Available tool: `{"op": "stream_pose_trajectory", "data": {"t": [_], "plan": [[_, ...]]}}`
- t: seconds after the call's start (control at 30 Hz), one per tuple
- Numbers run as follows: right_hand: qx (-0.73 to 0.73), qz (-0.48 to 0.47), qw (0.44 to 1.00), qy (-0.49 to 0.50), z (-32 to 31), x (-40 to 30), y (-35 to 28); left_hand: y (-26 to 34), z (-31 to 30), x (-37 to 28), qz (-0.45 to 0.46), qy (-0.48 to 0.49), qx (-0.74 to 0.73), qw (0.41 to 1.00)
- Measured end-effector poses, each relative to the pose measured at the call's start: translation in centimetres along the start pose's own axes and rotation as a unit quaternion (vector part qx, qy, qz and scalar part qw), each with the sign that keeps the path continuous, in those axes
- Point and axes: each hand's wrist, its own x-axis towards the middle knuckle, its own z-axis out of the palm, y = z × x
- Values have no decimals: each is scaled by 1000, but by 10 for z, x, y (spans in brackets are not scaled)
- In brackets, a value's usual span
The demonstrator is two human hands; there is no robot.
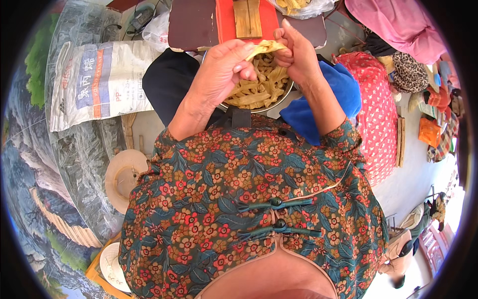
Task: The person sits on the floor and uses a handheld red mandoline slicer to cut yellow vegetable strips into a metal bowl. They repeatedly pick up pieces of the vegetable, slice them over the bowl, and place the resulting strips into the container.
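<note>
Both my hands are raised over a metal basin (269,109) full of yellow-brown folded strips (267,84). Between them stretches one pale yellow, twisted strip (267,48), whose exact material I cannot tell. My left hand (224,69) pinches its left end between thumb and forefinger, the other fingers curled. At the strip's right end my right hand (298,52) grips it in bent fingers, thumb pointing up. Just beyond the hands, a wooden block (247,20) with a dark groove lies on a red sheet (226,22).
The red sheet covers part of a dark tabletop (192,26). A plastic bag (317,9) with more yellow pieces sits at its far right. To the left lie a white woven sack (123,78) bearing writing and a straw hat (126,181). Red flowered cloth (373,123) is at right.
</note>
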Motion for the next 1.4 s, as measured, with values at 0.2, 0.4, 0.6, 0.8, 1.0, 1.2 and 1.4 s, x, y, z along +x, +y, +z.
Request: {"op": "stream_pose_trajectory", "data": {"t": [0.2,0.4,0.6,0.8,1.0,1.2,1.4], "plan": [[-232,-83,969,10,7,-3,13,-3,-11,6,289,96,630,714],[-301,-39,953,-8,13,-5,39,-20,-19,8,207,85,723,653],[-345,-46,937,-35,24,-13,40,-25,-49,24,352,77,743,564],[-378,-137,916,-14,52,-18,30,-11,-72,49,438,46,710,549],[-470,-180,861,71,12,24,8,3,-67,59,73,8,234,970],[-504,-231,827,92,-16,51,7,8,-67,66,43,33,222,973],[-498,-228,830,103,-11,66,-2,14,-66,87,73,128,390,909]]}}
